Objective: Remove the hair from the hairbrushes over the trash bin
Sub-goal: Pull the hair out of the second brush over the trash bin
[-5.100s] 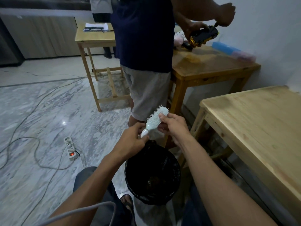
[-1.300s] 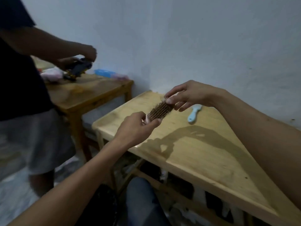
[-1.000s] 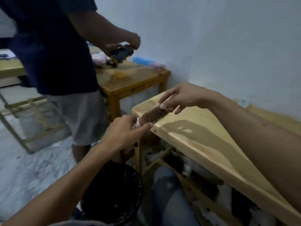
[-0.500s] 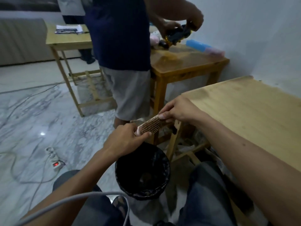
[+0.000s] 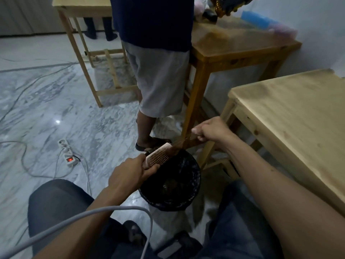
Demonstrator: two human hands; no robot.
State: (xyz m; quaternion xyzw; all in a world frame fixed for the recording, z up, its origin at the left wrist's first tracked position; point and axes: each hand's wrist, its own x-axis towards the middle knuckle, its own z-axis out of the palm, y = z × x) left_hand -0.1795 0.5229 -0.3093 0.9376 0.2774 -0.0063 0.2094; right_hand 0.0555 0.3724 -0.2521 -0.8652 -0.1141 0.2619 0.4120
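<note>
While a marble floor (image 5: 46, 113) fills the left of the view, a pale wooden table (image 5: 291, 116) stands on the right and a darker wooden table (image 5: 239, 47) behind it, where a standing person in grey shorts (image 5: 160, 77) is cut off by the top edge. A round black trash bin (image 5: 171, 184) sits on the floor between the seated person's knees, with a dark clump lying inside it. The left hand (image 5: 128, 174) has its grip clenched around the lower end of a pinkish hairbrush (image 5: 158, 156), bristles up, held just above the bin's far rim. The right hand (image 5: 211, 130), up and to the right of the brush, pinches a stretched brown strand of hair (image 5: 182, 143) that still runs down to the bristles. A white power strip (image 5: 67, 156) with a lit red switch lies on the floor to the left.
</note>
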